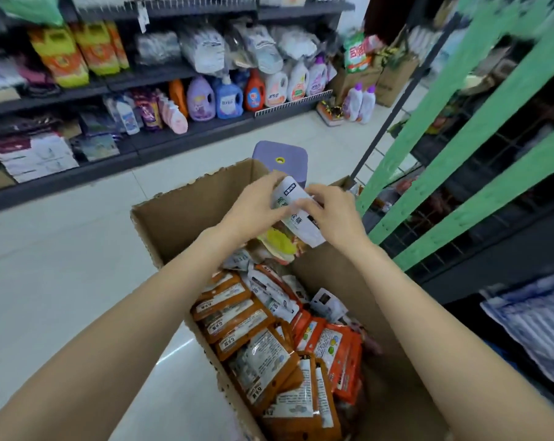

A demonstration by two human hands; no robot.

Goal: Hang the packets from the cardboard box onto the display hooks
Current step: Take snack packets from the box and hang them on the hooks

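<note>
Both hands over far end of open cardboard box (174,224). Left hand (253,211) and right hand (333,214) each pinch one white packet (296,214), held above the box. Orange packets (269,354) piled inside, near end. Green display rack (479,148) right; purple stool (280,160) beyond box.

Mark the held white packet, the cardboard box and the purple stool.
white packet (296,209), head view, printed back face between both hands
cardboard box (174,224), head view, inner left wall
purple stool (269,154), head view, bare seat top behind the box
</note>
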